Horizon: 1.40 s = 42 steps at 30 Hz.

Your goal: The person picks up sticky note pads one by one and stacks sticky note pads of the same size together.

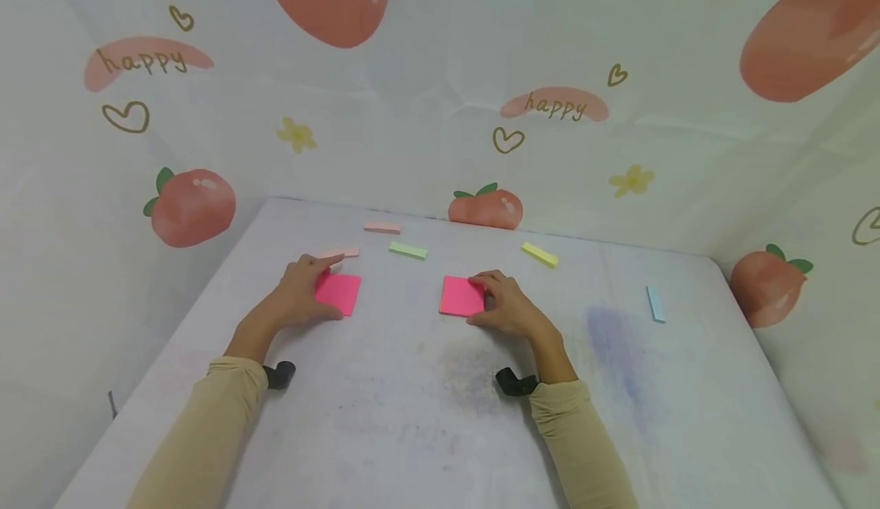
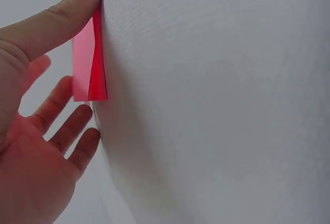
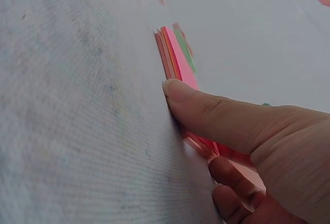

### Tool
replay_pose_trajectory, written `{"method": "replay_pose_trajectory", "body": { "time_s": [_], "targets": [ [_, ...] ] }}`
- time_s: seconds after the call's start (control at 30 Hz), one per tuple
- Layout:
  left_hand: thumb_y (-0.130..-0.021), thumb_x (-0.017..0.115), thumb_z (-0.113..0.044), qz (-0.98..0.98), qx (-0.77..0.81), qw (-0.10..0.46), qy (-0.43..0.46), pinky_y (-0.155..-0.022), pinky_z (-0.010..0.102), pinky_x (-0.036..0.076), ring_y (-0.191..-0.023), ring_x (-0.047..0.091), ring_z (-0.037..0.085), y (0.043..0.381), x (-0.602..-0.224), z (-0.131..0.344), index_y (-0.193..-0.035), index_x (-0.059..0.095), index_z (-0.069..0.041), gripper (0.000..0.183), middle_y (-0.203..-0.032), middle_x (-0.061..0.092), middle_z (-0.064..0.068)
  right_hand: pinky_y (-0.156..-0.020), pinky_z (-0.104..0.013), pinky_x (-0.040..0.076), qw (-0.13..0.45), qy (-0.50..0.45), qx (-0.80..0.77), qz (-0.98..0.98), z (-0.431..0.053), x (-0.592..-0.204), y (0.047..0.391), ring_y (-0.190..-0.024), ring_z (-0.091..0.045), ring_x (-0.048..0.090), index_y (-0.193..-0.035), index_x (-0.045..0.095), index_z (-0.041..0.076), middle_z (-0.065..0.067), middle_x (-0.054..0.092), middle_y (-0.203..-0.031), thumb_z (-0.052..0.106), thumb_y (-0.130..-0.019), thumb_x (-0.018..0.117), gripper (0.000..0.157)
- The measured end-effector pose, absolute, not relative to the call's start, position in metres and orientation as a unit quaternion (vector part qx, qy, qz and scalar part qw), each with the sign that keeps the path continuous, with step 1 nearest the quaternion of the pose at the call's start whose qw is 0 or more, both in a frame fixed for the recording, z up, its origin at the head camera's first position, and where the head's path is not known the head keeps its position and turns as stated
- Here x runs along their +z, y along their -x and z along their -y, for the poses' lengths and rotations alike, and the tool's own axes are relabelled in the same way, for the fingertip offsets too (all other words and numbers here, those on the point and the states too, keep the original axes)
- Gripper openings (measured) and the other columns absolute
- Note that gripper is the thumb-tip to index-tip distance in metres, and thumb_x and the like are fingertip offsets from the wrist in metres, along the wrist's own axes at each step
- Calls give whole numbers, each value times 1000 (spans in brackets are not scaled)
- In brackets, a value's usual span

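Observation:
Two square bright-pink sticky note pads lie on the white table in the head view. My left hand (image 1: 302, 291) spans the left sticky note pad (image 1: 341, 295), its thumb at the near edge. The left index finger reaches past the far edge, beside a pale pink strip (image 1: 349, 252). In the left wrist view the thumb (image 2: 56, 22) lies along the layered pad (image 2: 85, 79), with the other fingers spread loosely. My right hand (image 1: 509, 306) pinches the right sticky note pad (image 1: 459, 296) between thumb and index finger. Several stacked layers of this pad (image 3: 180, 61) show in the right wrist view.
Farther back lie another pale pink strip (image 1: 382, 228), a green strip (image 1: 409, 251) and a yellow strip (image 1: 539, 255). A blue strip (image 1: 656, 304) is at the right. A fruit-patterned cloth (image 1: 412, 127) rises behind the table (image 1: 385, 417).

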<state>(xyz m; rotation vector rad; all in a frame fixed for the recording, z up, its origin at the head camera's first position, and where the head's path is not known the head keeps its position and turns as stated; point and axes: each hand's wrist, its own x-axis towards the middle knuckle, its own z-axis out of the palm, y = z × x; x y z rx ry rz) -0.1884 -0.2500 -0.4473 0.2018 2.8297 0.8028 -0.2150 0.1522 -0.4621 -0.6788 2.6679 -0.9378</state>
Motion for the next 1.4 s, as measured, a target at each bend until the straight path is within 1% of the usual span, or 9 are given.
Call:
{"method": "replay_pose_trajectory", "body": {
  "time_s": [0.13,0.27,0.4,0.53,0.73,0.83,0.97,1.2,1.4],
  "targets": [
    [-79,86,-23,-946,302,98,-67,-101,58,50,-130,42,42,189,-450,249,-159,34,-19,96,-143,35,23,-99,-45,48,116,233,-319,-912,-153,-463,215,-124,-30,49,-146,52,7,-12,49,-148,26,-85,83,71],
    [-80,85,-21,-943,310,100,-65,-107,60,46,-134,42,44,190,-450,246,-158,36,-12,93,-148,35,25,-99,-44,47,118,231,-319,-912,-153,-465,215,-124,-29,48,-147,52,7,-11,49,-149,26,-85,83,71],
    [-82,83,-25,-945,299,122,-54,-109,60,44,-138,40,45,190,-449,244,-159,30,-5,95,-155,33,28,-101,-45,47,122,228,-321,-911,-154,-465,215,-126,-29,48,-147,52,8,-11,48,-150,26,-85,82,71],
    [-82,79,-25,-946,289,135,-52,-108,59,45,-138,41,44,189,-448,244,-160,28,-2,95,-156,34,27,-101,-46,48,121,231,-321,-911,-155,-465,215,-125,-30,48,-147,52,8,-11,48,-150,26,-85,82,71],
    [-82,74,-15,-948,283,133,-66,-112,60,42,-142,40,46,188,-444,245,-156,34,1,86,-158,36,25,-103,-47,47,120,228,-323,-911,-155,-466,215,-127,-30,48,-146,52,7,-11,48,-151,25,-85,82,71],
    [-82,74,-16,-947,285,133,-65,-113,62,40,-144,37,47,188,-442,244,-154,38,0,82,-158,37,25,-104,-47,47,122,223,-325,-911,-155,-466,215,-128,-30,47,-147,52,8,-11,47,-152,26,-85,82,71],
    [-84,77,-21,-945,296,123,-59,-115,63,37,-144,37,47,187,-439,244,-151,45,-2,77,-156,41,25,-104,-47,47,119,228,-322,-911,-154,-466,214,-128,-30,48,-147,52,8,-11,47,-152,27,-86,82,70],
    [-83,80,-28,-938,330,91,-57,-110,57,43,-132,49,39,187,-436,240,-147,52,-5,74,-151,46,19,-104,-47,46,111,233,-324,-910,-153,-464,214,-127,-31,47,-147,53,8,-11,48,-151,25,-85,83,71],
    [-84,81,-28,-935,342,63,-69,-108,54,45,-128,53,36,188,-433,232,-144,56,-8,68,-154,46,12,-104,-47,46,105,237,-325,-910,-153,-465,214,-127,-31,48,-146,53,8,-10,49,-150,26,-84,83,71]
  ]
}}
